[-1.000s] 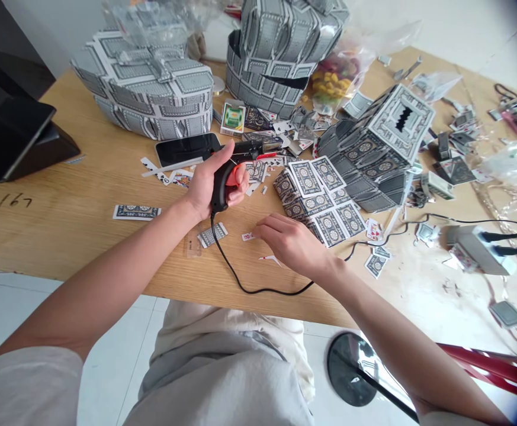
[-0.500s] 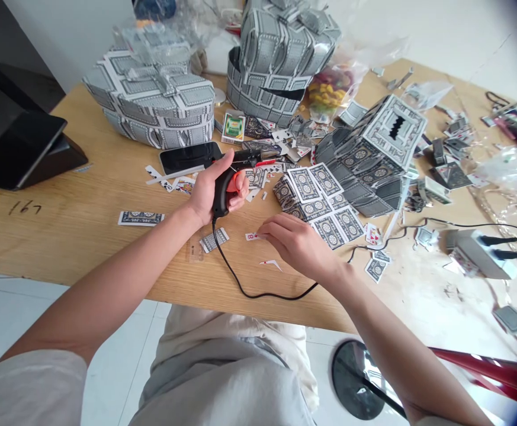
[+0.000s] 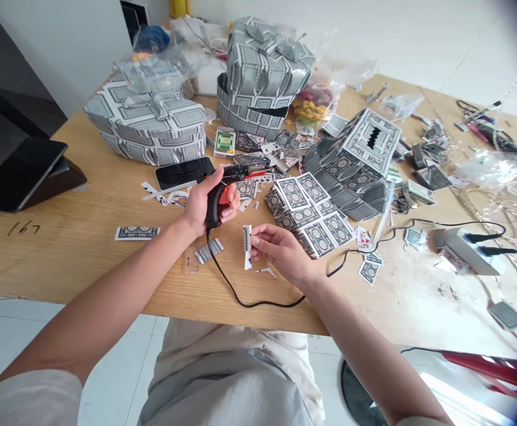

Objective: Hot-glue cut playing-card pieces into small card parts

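The left hand (image 3: 205,204) is wrapped around the grip of a black, pistol-shaped glue gun (image 3: 214,207) with an orange trigger; we note its nozzle pointing toward the right side of the table. The right hand (image 3: 280,248) pinches a narrow white-and-grey strip of playing card (image 3: 247,247) between thumb and fingers, holding it lengthwise toward the body, just to the right of the glue gun's handle.

Below the strip's right side we find a small, white, V-shaped paper scrap (image 3: 266,271) on the light-brown wooden table (image 3: 76,266). A thin black cable (image 3: 267,305) runs from the gun's base in a loop on the near side of both hands. Left of the strip lies a small grey patterned card piece (image 3: 209,251); farther left, we see a long, dark-patterned card strip (image 3: 137,233).

Beyond the right hand stands a block of dark-and-white patterned cards (image 3: 311,213), beside a larger grey card structure (image 3: 351,165) with a jagged black slot in its pale top panel. Beyond the left hand we observe a black smartphone (image 3: 182,173) and, near it, a green-and-white card box (image 3: 225,142).
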Action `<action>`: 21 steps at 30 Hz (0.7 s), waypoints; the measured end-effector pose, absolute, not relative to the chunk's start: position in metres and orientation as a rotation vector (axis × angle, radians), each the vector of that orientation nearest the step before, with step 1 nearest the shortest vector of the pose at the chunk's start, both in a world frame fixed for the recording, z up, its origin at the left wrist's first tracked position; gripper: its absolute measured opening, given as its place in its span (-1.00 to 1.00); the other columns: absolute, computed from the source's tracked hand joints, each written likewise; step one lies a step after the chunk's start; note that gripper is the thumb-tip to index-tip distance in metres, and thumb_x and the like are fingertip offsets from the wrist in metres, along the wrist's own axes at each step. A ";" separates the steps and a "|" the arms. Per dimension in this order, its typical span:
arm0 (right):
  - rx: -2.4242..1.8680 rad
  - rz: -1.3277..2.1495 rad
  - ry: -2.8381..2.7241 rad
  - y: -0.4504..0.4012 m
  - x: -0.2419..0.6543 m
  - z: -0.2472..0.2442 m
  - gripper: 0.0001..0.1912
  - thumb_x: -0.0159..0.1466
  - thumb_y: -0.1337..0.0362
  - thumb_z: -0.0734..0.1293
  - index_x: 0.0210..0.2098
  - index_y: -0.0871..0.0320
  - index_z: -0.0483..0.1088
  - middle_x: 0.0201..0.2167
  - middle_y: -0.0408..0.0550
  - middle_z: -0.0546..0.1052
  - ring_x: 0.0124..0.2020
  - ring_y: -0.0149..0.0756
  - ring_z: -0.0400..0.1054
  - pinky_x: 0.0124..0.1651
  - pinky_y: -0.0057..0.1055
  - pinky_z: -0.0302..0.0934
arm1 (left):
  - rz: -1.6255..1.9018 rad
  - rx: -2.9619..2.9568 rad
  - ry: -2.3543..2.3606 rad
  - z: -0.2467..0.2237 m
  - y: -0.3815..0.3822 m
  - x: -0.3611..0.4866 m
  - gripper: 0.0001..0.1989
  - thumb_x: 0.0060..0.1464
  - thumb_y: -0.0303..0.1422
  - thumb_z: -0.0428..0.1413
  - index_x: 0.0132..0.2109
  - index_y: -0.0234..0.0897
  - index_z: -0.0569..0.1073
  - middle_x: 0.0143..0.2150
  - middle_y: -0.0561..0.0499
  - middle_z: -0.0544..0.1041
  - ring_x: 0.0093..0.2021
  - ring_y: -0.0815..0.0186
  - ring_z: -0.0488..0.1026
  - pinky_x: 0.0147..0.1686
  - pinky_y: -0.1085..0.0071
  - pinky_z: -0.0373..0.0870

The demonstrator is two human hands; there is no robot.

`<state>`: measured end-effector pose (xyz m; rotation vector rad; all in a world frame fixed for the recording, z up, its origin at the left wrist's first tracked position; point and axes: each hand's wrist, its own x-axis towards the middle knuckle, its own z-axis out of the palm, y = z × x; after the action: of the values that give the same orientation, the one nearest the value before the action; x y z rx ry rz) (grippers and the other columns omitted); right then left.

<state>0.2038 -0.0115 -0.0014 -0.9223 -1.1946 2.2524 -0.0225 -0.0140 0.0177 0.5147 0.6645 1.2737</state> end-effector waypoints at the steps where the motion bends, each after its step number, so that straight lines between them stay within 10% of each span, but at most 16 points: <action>1: -0.914 2.261 -1.141 -0.011 0.203 -0.003 -0.55 0.09 0.08 0.74 -0.19 0.15 0.60 -0.39 -0.15 0.63 -0.42 -0.42 0.45 -0.29 -0.43 0.37 | 1.275 0.523 0.665 0.017 -0.014 -0.023 -0.28 0.34 0.21 0.11 -0.55 -0.30 0.41 -0.59 0.03 0.37 -0.69 0.45 0.25 -0.71 0.50 0.13; 21: -0.801 2.371 -0.901 -0.012 0.208 0.003 -0.71 0.10 0.17 0.66 -0.39 0.13 0.54 -0.31 -0.02 0.68 -0.30 -0.23 0.57 -0.07 -0.29 0.45 | 1.286 0.503 0.728 0.022 -0.013 -0.023 -0.29 0.38 0.17 0.09 -0.54 -0.30 0.42 -0.59 0.02 0.37 -0.69 0.44 0.27 -0.71 0.50 0.14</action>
<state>0.2080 -0.0115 0.0032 -0.8012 -0.9014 2.3707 -0.0231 -0.0128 0.0220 0.5035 0.7284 1.2859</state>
